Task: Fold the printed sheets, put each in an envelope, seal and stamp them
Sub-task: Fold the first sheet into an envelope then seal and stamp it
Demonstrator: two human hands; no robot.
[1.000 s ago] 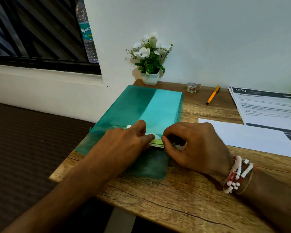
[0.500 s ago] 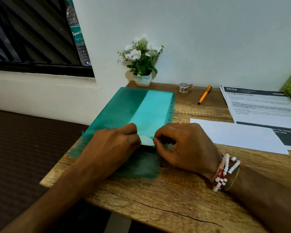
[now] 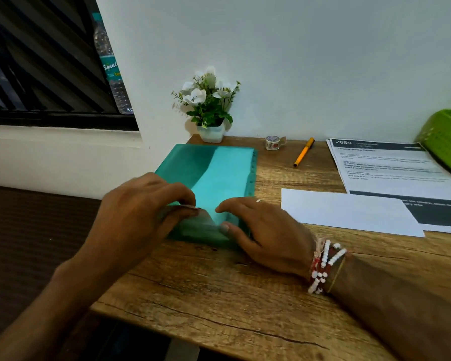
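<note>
A teal plastic folder (image 3: 219, 173) lies on the wooden desk (image 3: 219, 295) at its left end. My left hand (image 3: 138, 209) pinches the folder's near flap (image 3: 203, 217) and holds it lifted. My right hand (image 3: 266, 230) rests on the folder's near right corner, fingers fairly straight, thumb against the front edge. A stack of printed sheets (image 3: 391, 168) lies at the right. A blank white paper (image 3: 344, 209) partly overlaps them. What is inside the folder is hidden.
A small tape roll (image 3: 272, 142) and an orange pen (image 3: 303, 155) lie near the wall. A potted white flower (image 3: 210, 108) stands behind the folder. A green basket (image 3: 445, 139) sits at the far right. A water bottle (image 3: 112, 74) stands on the window ledge.
Both hands were pinching at the folder's clasp. Now the flap is lifted in my left hand, and my right hand has flattened onto the folder.
</note>
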